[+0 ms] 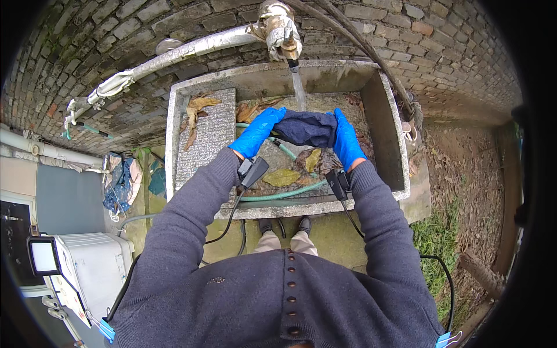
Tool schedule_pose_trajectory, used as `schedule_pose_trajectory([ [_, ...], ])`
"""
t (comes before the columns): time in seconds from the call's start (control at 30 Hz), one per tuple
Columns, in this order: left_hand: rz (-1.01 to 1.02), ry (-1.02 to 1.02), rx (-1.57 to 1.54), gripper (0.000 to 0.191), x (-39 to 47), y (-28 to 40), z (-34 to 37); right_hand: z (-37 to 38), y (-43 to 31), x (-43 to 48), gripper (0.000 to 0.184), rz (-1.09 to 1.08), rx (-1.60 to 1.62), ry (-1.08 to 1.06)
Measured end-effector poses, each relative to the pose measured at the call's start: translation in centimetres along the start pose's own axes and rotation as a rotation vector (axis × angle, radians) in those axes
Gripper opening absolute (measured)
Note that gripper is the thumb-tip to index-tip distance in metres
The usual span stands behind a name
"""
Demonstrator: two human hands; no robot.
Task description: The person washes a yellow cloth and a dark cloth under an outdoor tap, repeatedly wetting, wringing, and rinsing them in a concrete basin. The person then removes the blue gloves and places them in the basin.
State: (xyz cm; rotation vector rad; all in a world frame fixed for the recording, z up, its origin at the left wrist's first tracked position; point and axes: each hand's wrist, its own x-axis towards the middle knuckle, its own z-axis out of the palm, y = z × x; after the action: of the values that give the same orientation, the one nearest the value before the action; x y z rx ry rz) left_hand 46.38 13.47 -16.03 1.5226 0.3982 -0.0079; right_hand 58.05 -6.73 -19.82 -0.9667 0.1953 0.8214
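Observation:
A dark navy cloth (305, 128) stretches between my two hands above the basin of a stone sink (172, 143). My left hand (257, 132), in a blue disposable glove, grips its left end. The right end is held by my right hand (347, 139), gloved the same way. Just beyond the cloth, water (298, 89) runs from the tap (290, 45) into the basin; whether it touches the cloth I cannot tell. A green hose (283, 195) and several wet leaves (281, 177) lie on the basin floor below my hands.
On the sink's left is a ridged washboard slab (209, 139) with dry leaves. A wrapped pipe (191, 50) runs along the brick wall (383, 26) behind. A white appliance (95, 261) stands at lower left. Black cables (226, 226) hang from both wrist devices.

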Motion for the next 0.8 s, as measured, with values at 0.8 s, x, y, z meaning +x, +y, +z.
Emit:
schedule_pose_trajectory([
  [0.8,0.603,0.219,1.044,0.015,0.9,17.3,-1.0,8.1,-10.6,-2.0,0.026,-0.745,-1.297,0.104],
])
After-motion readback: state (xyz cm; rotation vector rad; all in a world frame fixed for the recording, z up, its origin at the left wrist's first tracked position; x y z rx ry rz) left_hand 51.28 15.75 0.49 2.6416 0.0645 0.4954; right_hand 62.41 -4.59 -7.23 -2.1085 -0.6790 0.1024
